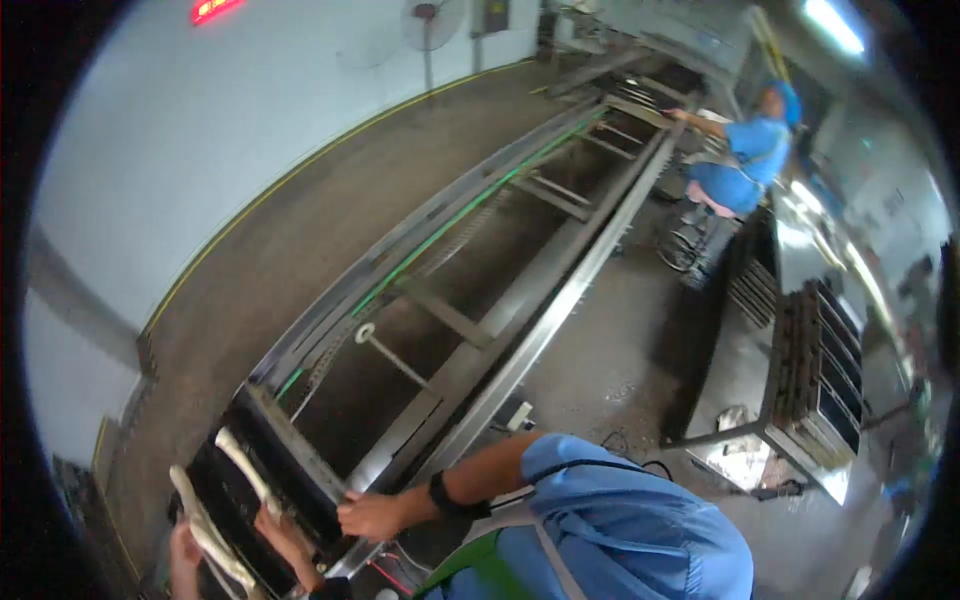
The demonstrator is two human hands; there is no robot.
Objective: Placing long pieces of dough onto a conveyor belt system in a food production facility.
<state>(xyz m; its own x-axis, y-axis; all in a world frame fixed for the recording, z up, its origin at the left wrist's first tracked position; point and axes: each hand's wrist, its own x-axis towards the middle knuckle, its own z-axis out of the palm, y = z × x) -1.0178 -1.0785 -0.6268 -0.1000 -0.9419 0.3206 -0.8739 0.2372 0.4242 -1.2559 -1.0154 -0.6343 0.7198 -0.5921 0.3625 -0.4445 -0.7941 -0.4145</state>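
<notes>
At the lower left, my left hand (283, 534) is closed around the lower part of a long, pale, bone-shaped piece (244, 461) over a dark tray (315, 480). My right hand (369, 516), with a black band on its wrist, grips the end of a metal crossbar (304, 442) beside the tray. A second pale bone-shaped piece (196, 517) lies to the left, where another person's hand (184, 551) touches it. The lower ends of both pieces are partly hidden or blurred.
A long metal conveyor frame (570, 292) with crossbars and a chain runs to the upper right. Beside it a co-worker in blue (750, 157) sits with one arm over its far end. Stacked dark metal frames (817, 382) stand on a metal table (727, 397) at right.
</notes>
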